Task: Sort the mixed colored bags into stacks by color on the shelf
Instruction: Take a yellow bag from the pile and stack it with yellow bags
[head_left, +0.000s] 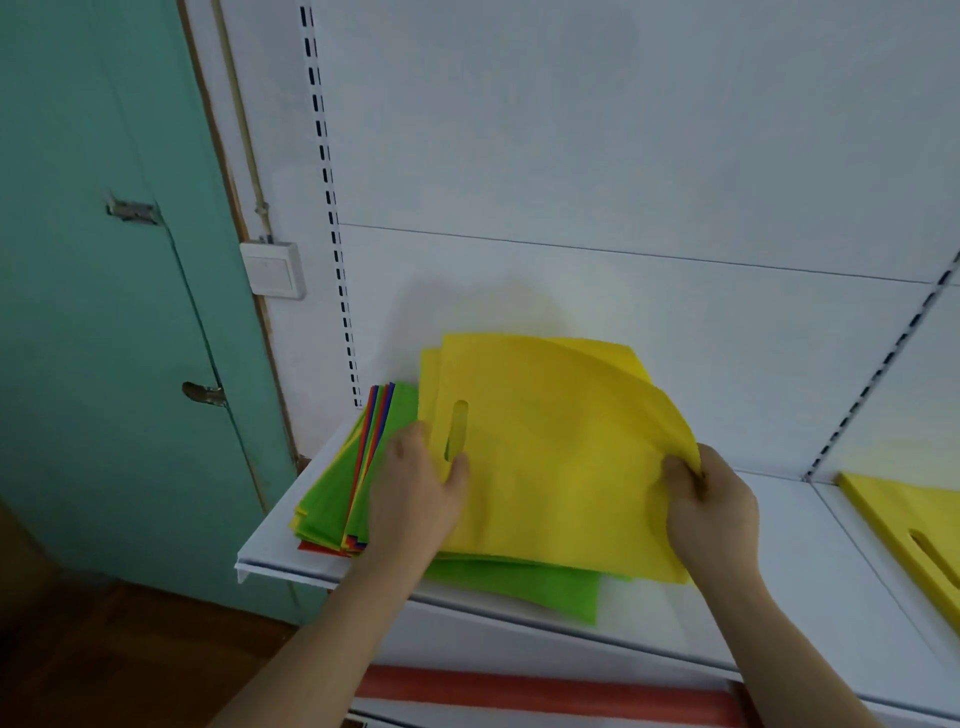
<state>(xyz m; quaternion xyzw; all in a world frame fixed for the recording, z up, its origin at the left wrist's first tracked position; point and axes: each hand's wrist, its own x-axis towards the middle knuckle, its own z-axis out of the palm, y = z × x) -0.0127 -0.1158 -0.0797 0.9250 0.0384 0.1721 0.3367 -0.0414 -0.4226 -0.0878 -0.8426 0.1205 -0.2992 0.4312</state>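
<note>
A yellow bag (550, 467) is held over the mixed stack (337, 483) at the left end of a white shelf (810, 587). Its left edge, beside the slot handle, is pinched by the left hand (415, 493), with the thumb laid on top near the slot and the fingers hidden beneath. The right corner of the top layer is curled upward and gripped by the right hand (711, 509), its fingers (680, 478) closed round the fold. More yellow layers are seen behind it. Green bags (524, 584) are spread beneath, jutting toward the shelf's front edge, with red, blue and orange edges fanned at the left. A second yellow stack (909, 519) is laid flat well apart, at the right of the shelf.
</note>
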